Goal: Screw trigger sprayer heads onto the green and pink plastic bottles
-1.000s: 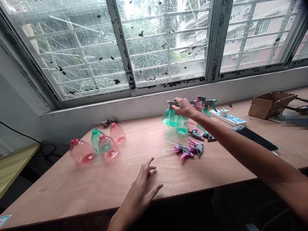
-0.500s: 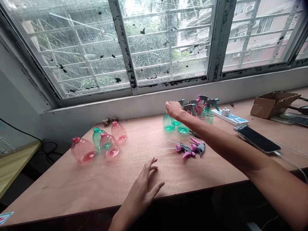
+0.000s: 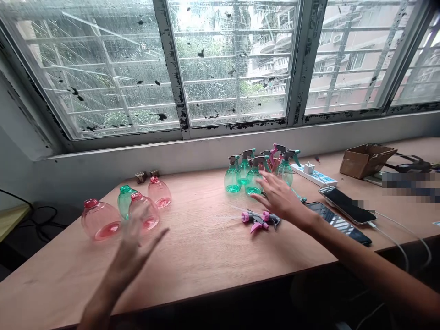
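My left hand [image 3: 132, 243], somewhat blurred, is spread with nothing in it, in front of a pink bottle [image 3: 151, 220] without a top. Beside that stand another pink bottle [image 3: 101, 220], a green bottle [image 3: 124, 201] partly hidden, and a pink bottle [image 3: 160, 192] further back. My right hand [image 3: 275, 195] is open and empty, its fingers stretched in front of the green spray bottles [image 3: 233, 178] that carry trigger heads. Loose pink-and-grey trigger spray heads [image 3: 256, 220] with clear tubes lie on the table just below my right hand.
A white power strip [image 3: 314, 175], a phone [image 3: 347, 205] on a cable and a dark tablet-like device [image 3: 340, 222] lie to the right. An open cardboard box [image 3: 366, 160] stands beyond them. The wooden table [image 3: 192, 270] meets a windowed wall behind.
My right hand has let go of the green spray bottle at the back and drawn nearer, its fingers opening. My left hand has moved left to the pink bottles. The view has turned right.
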`<state>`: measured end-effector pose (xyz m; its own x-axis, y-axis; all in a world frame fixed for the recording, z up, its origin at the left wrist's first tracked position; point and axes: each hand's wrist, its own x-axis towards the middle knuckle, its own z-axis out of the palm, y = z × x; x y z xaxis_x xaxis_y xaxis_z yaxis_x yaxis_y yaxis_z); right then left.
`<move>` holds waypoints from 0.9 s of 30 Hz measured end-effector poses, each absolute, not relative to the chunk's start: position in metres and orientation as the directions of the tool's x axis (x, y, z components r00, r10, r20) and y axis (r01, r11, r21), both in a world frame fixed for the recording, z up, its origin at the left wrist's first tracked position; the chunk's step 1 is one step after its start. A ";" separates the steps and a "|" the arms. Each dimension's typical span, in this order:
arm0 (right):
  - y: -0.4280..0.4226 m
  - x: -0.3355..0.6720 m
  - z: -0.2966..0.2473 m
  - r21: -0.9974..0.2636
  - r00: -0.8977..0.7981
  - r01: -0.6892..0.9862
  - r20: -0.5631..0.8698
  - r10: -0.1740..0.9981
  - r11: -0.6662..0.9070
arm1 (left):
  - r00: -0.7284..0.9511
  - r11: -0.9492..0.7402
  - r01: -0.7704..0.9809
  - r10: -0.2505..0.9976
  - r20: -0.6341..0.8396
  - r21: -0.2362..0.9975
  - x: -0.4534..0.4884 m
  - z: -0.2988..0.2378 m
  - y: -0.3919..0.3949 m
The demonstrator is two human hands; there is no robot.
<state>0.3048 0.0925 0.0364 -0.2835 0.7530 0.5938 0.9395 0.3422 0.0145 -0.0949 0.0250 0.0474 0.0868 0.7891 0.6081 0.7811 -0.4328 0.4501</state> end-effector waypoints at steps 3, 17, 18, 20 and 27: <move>0.065 0.337 -0.006 -0.103 -0.294 0.917 0.478 0.828 0.385 | -0.055 -0.240 0.924 0.688 0.724 0.298 -0.124 0.072 0.050; 0.032 0.349 -0.046 -0.297 -0.233 0.862 0.487 0.842 0.410 | 0.126 -0.416 0.754 0.851 0.510 0.509 -0.054 0.003 -0.009; 0.033 0.346 -0.044 -0.295 -0.258 0.859 0.459 0.850 0.419 | 0.112 -0.425 0.723 0.850 0.516 0.544 -0.046 -0.002 -0.014; 0.034 0.340 -0.040 -0.299 -0.289 0.851 0.420 0.860 0.431 | 0.113 -0.409 0.679 0.879 0.463 0.610 -0.035 -0.008 -0.018; 0.034 0.335 -0.038 -0.311 -0.298 0.849 0.387 0.873 0.427 | 0.247 -0.379 0.715 0.923 0.295 0.587 -0.029 -0.017 -0.012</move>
<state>0.3349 0.0343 -0.0384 -0.2977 0.8729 0.3866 0.8489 0.4273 -0.3110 -0.0286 -0.0124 -0.0170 0.2474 0.9230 0.2946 0.7153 -0.3791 0.5870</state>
